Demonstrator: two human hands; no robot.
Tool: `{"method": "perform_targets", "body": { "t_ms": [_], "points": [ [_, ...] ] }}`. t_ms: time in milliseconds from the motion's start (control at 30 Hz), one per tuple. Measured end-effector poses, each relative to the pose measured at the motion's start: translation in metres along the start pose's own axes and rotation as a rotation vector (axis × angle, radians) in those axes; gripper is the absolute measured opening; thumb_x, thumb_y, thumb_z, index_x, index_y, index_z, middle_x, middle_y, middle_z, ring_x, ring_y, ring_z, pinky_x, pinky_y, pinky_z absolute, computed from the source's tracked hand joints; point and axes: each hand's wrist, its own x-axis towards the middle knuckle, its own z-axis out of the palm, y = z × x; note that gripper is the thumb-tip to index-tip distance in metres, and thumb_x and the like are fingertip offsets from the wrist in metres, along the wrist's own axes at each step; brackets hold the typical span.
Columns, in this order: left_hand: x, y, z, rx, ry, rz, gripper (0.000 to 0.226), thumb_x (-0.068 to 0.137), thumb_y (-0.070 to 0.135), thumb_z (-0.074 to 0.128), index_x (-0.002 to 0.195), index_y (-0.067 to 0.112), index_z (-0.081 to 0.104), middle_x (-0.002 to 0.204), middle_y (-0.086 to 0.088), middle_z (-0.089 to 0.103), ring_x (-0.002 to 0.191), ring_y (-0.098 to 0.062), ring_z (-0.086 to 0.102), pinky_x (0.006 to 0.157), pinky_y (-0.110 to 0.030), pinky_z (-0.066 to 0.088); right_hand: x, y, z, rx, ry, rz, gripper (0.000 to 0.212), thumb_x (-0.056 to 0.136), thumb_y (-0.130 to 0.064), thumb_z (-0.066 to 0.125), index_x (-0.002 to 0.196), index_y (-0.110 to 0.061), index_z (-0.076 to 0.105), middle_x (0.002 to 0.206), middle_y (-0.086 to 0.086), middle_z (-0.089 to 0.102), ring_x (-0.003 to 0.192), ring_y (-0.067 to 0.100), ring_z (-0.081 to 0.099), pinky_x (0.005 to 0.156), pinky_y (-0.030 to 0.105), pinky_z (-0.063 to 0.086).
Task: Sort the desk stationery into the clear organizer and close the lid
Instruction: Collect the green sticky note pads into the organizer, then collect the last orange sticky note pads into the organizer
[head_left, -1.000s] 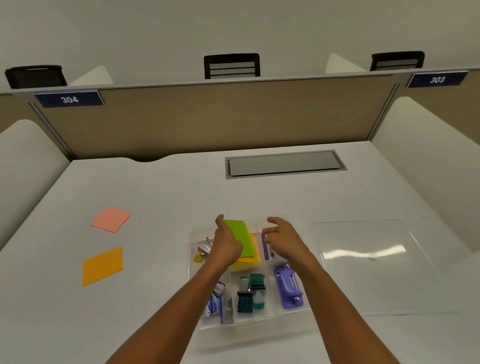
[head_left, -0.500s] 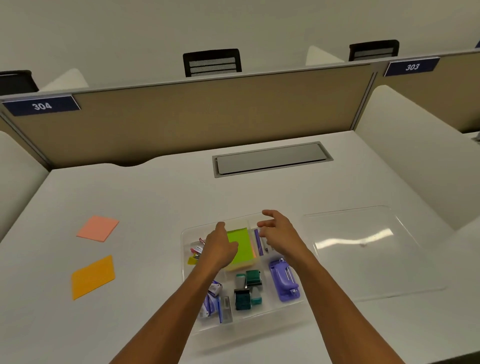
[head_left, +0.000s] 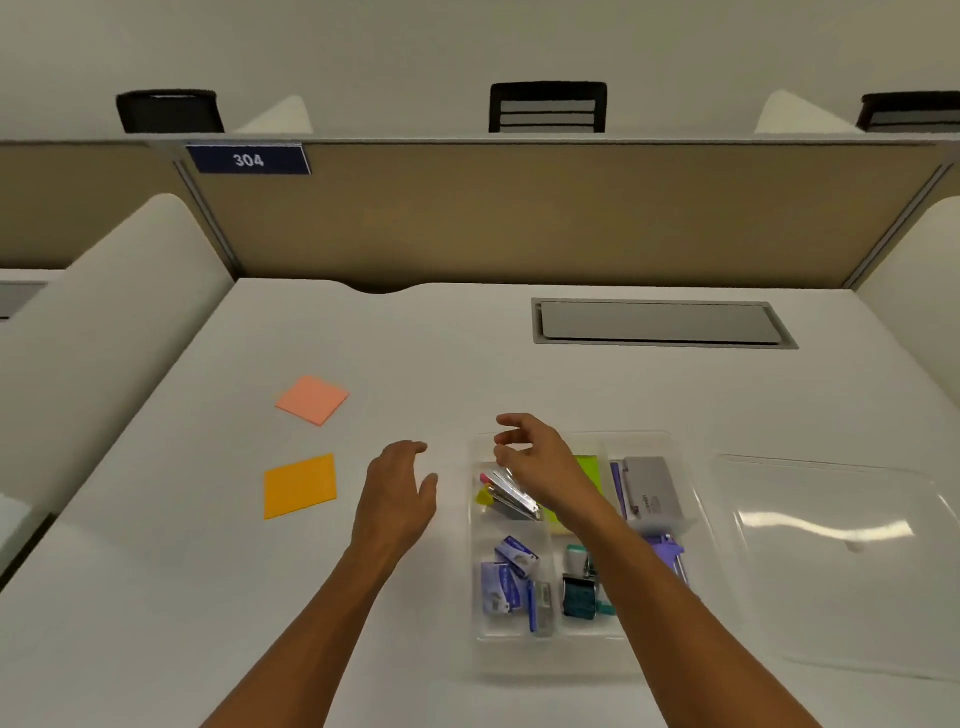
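Clear plastic compartmented organizer (head_left: 696, 499) sits on the white table (head_left: 426, 364), lid off. Transparent flat lid (head_left: 831, 561) lies just beside it on the right. Inside: lime-green sticky pad (head_left: 589, 470), silver stapler (head_left: 511, 499), blue staple boxes (head_left: 506, 577), teal binder clips (head_left: 579, 592), grey box (head_left: 649, 491). Left hand (head_left: 397, 499) hovers over bare table left of the organizer, grip open, holding nothing. Right hand (head_left: 540, 462) hangs above the rear compartments, fingers loosely curled, grip empty. Salmon-pink sticky pad (head_left: 311, 399) and orange sticky pad (head_left: 300, 486) lie on the table well to the left.
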Motion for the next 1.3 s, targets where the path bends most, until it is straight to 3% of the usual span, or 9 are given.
{"method": "perform_targets", "body": {
  "t_ms": [267,400,567,733,833,933,1100,1200,1300],
  "points": [
    [0.006,-0.122,-0.037,0.105,-0.003,-0.127,0.053,0.089,0.03,0.062,0.138,0.015,0.045,0.151,-0.011,0.034,0.14,-0.03,0.027,0.113,-0.044,0.027,0.037,-0.032,0.096,-0.16,-0.173,-0.029,0.047,0.091,-0.029,0.059,0.136,-0.031,0.046,0.126,-0.009,0.057,0.093,0.003,0.06,0.068,0.019,0.048],
    [0.017,-0.159,-0.042,0.166,-0.038,-0.157,0.068,0.091,0.041,0.057,0.148,0.015,0.029,0.157,-0.011,0.023,0.146,-0.033,0.013,0.117,-0.047,0.019,0.06,-0.027,0.148,-0.281,-0.227,0.014,0.055,0.092,-0.027,0.059,0.143,-0.024,0.039,0.14,0.003,0.048,0.118,0.02,0.053,0.096,0.032,0.046],
    [0.034,-0.185,-0.045,0.241,-0.099,-0.146,0.08,0.091,0.056,0.045,0.152,0.019,0.009,0.16,-0.012,0.01,0.147,-0.038,0.002,0.117,-0.05,0.012,0.09,-0.026,0.204,-0.536,-0.29,-0.004,0.066,0.092,-0.029,0.058,0.149,-0.016,0.027,0.15,0.014,0.03,0.135,0.034,0.037,0.109,0.041,0.035],
    [0.043,-0.208,-0.048,0.232,-0.119,-0.133,0.083,0.091,0.058,0.044,0.152,0.016,0.008,0.161,-0.013,0.003,0.147,-0.036,-0.001,0.119,-0.047,0.007,0.125,-0.029,0.241,-0.672,-0.234,0.016,0.083,0.089,-0.042,0.062,0.152,-0.011,0.017,0.152,0.015,0.02,0.135,0.04,0.028,0.108,0.046,0.032],
    [0.043,-0.217,-0.046,0.264,-0.137,-0.103,0.085,0.089,0.061,0.044,0.152,0.017,0.007,0.161,-0.011,-0.003,0.147,-0.035,-0.005,0.118,-0.046,0.004,0.146,-0.031,0.256,-0.711,-0.191,-0.014,0.085,0.086,-0.049,0.064,0.15,-0.011,0.022,0.15,0.015,0.023,0.134,0.039,0.03,0.106,0.044,0.034],
    [0.046,-0.221,-0.045,0.25,-0.131,-0.114,0.091,0.085,0.063,0.05,0.152,0.02,0.005,0.161,-0.007,0.003,0.147,-0.033,0.0,0.118,-0.045,0.007,0.165,-0.036,0.267,-0.68,-0.132,-0.031,0.085,0.083,-0.056,0.065,0.146,-0.013,0.028,0.146,0.013,0.028,0.132,0.037,0.032,0.102,0.044,0.039],
    [0.05,-0.218,-0.053,0.202,-0.041,-0.132,0.094,0.074,0.058,0.069,0.148,0.023,0.023,0.148,-0.005,0.034,0.13,-0.03,0.031,0.104,-0.041,0.032,0.193,-0.051,0.281,-0.713,-0.075,0.035,0.095,0.077,-0.063,0.067,0.145,-0.011,0.026,0.141,0.013,0.029,0.128,0.037,0.036,0.096,0.048,0.043],
    [0.049,-0.213,-0.052,0.156,-0.043,-0.215,0.093,0.072,0.056,0.073,0.146,0.025,0.026,0.142,-0.005,0.033,0.121,-0.028,0.035,0.097,-0.039,0.036,0.2,-0.053,0.286,-0.782,-0.037,0.074,0.089,0.074,-0.062,0.07,0.137,-0.012,0.034,0.132,0.012,0.034,0.121,0.035,0.042,0.09,0.047,0.046],
    [0.049,-0.212,-0.053,0.182,-0.1,-0.286,0.097,0.071,0.059,0.072,0.146,0.022,0.023,0.136,-0.009,0.037,0.119,-0.027,0.039,0.096,-0.038,0.038,0.204,-0.055,0.285,-0.781,-0.059,0.118,0.092,0.07,-0.059,0.075,0.135,-0.008,0.033,0.131,0.014,0.035,0.122,0.035,0.042,0.093,0.044,0.044]
  ]
}}
